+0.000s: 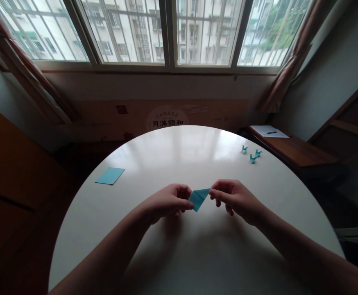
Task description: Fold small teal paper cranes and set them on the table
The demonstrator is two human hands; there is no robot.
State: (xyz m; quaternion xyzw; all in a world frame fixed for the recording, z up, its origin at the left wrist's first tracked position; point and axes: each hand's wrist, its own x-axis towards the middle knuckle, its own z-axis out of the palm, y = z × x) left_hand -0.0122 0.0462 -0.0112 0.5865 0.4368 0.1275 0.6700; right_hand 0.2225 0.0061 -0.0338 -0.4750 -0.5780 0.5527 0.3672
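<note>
Your left hand [169, 200] grips the folded blue paper [200, 198] by its left edge between thumb and fingers, while your right hand [237, 200] pinches its pointed right tip. The paper sits between your two hands, just above the white bench [154, 157], its lower corner pointing down towards you. Farther out, a square of blue paper [110, 175] lies flat beyond your left hand, near the bench's left edge. Beyond your right hand, three small folded blue birds [252, 159] stand grouped near the far right edge.
</note>
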